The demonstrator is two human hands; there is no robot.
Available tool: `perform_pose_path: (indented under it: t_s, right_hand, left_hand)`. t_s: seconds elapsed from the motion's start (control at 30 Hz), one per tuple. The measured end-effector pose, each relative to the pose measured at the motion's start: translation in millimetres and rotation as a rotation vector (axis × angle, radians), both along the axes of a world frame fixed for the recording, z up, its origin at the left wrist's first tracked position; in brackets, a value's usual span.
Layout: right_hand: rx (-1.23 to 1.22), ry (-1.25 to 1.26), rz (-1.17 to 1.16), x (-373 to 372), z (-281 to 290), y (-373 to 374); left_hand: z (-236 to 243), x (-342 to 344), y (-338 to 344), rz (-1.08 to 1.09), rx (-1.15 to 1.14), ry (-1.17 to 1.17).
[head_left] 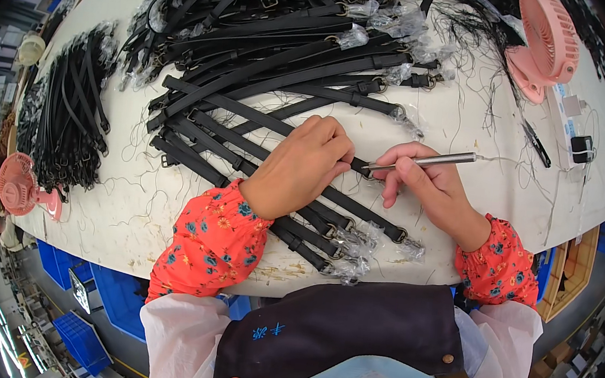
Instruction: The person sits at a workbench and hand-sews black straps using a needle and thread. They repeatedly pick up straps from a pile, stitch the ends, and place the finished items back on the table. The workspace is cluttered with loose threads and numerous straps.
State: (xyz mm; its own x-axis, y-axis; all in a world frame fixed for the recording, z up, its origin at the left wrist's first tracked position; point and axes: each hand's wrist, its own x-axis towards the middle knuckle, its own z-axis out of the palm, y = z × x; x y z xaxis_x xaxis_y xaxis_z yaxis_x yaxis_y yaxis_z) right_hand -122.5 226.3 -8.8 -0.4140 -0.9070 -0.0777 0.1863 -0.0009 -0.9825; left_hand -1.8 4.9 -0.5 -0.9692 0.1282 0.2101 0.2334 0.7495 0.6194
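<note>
My left hand (304,165) presses down on a black strap (265,121) lying across the white table (474,126), fingers curled over it near its end. My right hand (430,185) grips a slim silver pen-shaped tool (425,160), whose tip meets the strap just beside my left fingertips. A thin cord trails from the tool's far end to the right. Under both hands lie more black straps (196,136) with metal buckles, some buckle ends wrapped in clear plastic (356,244).
A big heap of black straps (276,29) covers the table's far side, and another bundle (68,117) lies at the left. A pink fan (546,45) stands at the far right, another pink fan (23,187) at the left edge. Blue crates (90,314) sit below the table.
</note>
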Motion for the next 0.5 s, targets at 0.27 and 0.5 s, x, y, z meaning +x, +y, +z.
perform_pose_path:
  t_s: [0.27, 0.5]
  right_hand:
    - [0.023, -0.028, 0.0, 0, 2, 0]
    - [0.006, -0.076, 0.006, 0, 0, 0]
  left_hand:
    - [-6, -2, 4, -0.052, -0.291, 0.133]
    - [-10, -6, 5, -0.041, -0.191, 0.167]
